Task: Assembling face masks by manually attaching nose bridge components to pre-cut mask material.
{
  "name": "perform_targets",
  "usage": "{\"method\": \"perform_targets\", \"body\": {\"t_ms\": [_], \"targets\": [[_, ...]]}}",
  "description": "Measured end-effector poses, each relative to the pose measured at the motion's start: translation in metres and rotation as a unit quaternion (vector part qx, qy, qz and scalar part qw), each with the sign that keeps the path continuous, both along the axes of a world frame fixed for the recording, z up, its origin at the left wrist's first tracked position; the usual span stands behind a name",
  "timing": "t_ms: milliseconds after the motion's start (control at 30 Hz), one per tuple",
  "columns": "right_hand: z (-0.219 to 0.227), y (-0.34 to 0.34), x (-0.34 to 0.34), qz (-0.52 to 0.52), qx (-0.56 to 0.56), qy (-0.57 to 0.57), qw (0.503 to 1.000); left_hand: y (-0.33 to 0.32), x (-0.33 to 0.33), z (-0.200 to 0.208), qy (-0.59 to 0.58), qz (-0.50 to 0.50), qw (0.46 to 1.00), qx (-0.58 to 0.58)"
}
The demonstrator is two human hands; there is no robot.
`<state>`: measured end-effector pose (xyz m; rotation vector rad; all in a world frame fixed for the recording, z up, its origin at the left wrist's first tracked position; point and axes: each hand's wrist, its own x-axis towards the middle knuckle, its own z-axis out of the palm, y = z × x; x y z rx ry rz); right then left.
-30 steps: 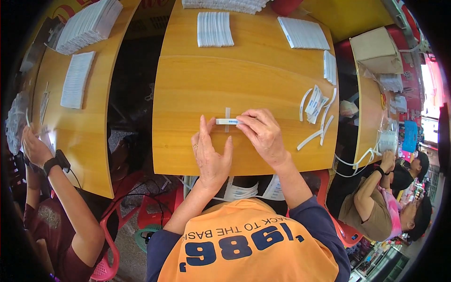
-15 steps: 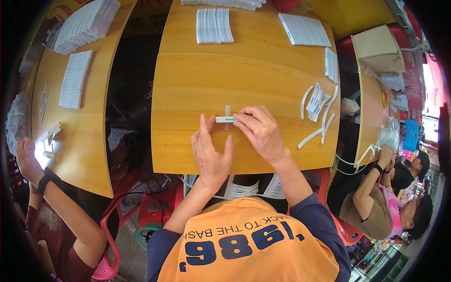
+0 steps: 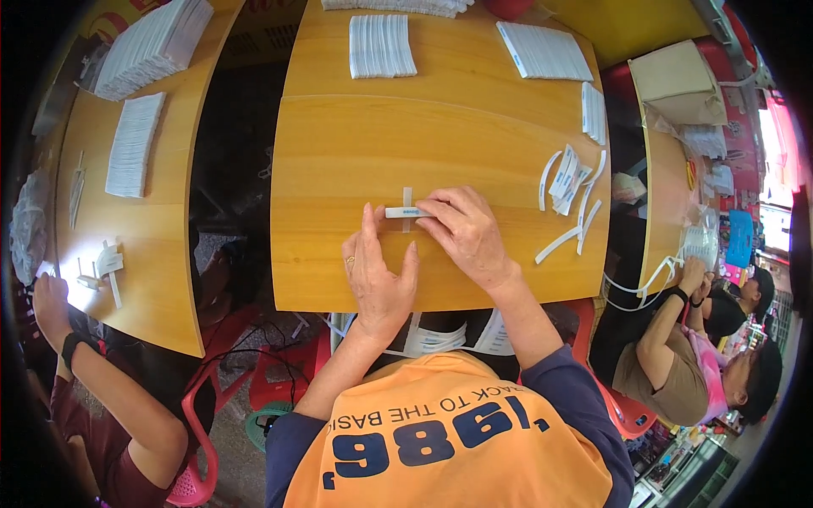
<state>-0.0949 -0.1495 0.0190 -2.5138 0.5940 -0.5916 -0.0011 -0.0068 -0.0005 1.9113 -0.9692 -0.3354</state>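
Observation:
A small white folded label with blue print lies crosswise over a narrow pale strip on the wooden table. The thumb and fingers of my right hand pinch the label's right end. My left hand, with a ring on one finger, rests at the other side. Its forefinger comes close to the label's left end, and its thumb stands apart. Whether the left fingertips touch the label I cannot tell. To the right lie loose printed labels and several curved white strips.
Bundles of white strips stand at the far side, with more stacks at the far right. A co-worker's hand is at the left table beside a bright light. Another person sits at the right table.
My hands hold nearly the same pose around the label. At the left table, the co-worker's hand has drawn back toward the near side, and small white pieces there show more fully.

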Motion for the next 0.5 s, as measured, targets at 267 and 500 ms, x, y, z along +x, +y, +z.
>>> {"method": "perform_targets", "body": {"t_ms": [267, 500], "targets": [[0.033, -0.014, -0.056, -0.171, 0.016, -0.057, 0.984, -0.001, -0.013, -0.002, -0.224, -0.072, 0.97, 0.066], [0.034, 0.006, -0.143, -0.311, 0.049, -0.048, 0.948, -0.018, -0.018, 0.004, -0.257, -0.17, 0.934, 0.179]]}}
